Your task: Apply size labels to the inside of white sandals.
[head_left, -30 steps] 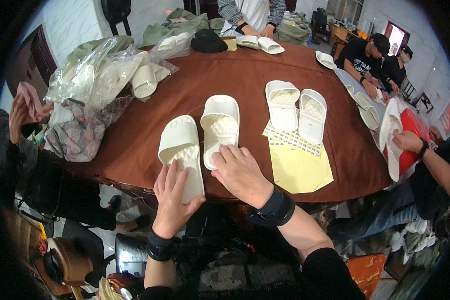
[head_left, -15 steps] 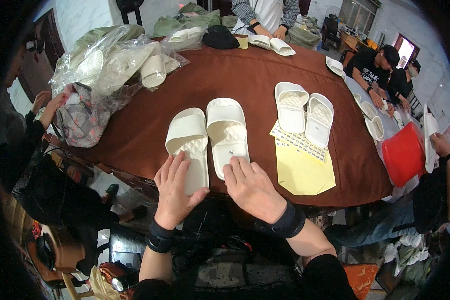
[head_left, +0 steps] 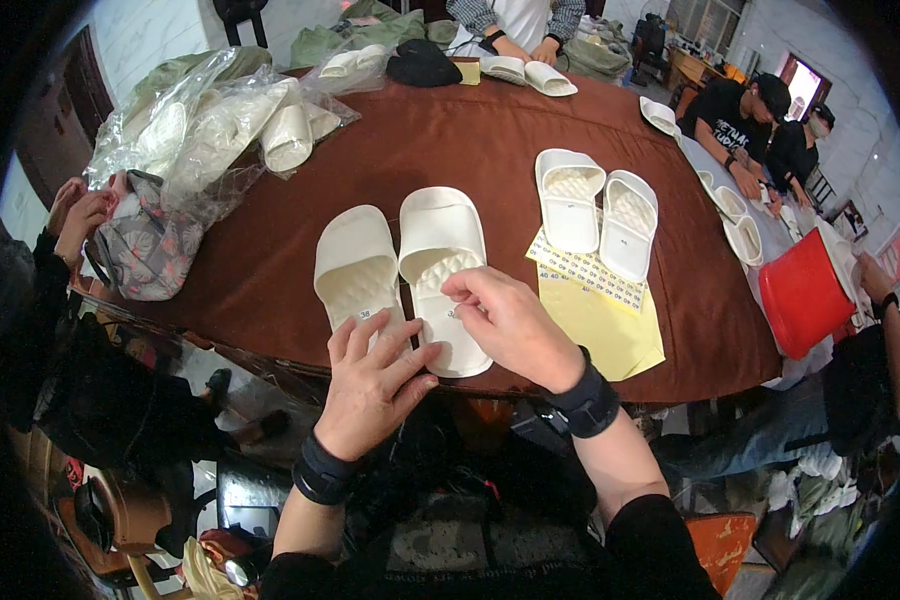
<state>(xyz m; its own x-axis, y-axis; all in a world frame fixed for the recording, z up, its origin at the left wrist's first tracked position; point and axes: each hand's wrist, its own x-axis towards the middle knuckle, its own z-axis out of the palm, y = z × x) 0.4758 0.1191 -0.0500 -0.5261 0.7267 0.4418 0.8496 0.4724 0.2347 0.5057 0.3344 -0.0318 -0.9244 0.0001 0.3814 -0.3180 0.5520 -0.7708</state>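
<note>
Two white slide slippers lie side by side in front of me, toes pointing away. My left hand point(head_left: 372, 385) rests over the heel end of the left slipper point(head_left: 355, 240), its fingers spread and open. A small printed sticker point(head_left: 366, 314) shows on that slipper's insole, just above my fingertips. Over the insole of the right slipper point(head_left: 443, 215) my right hand point(head_left: 515, 322) is curled, thumb and fingers drawn in beside a small sticker point(head_left: 452, 313). Whether something tiny is between those fingers is hidden. Both wrists wear black bands.
Another white slipper pair point(head_left: 600, 212) lies at the right on a sticker sheet point(head_left: 595, 275) with yellow backing paper point(head_left: 610, 340). Bagged slippers point(head_left: 210, 130) and a patterned bag point(head_left: 150, 245) are at the left. A red bucket point(head_left: 802, 298) stands right. Several people work around the table point(head_left: 270, 270).
My right hand has lifted from the right slipper's heel and curled over its insole. My left hand has shifted down, spreading its fingers, uncovering the left slipper's sticker. The whole view has shifted slightly.
</note>
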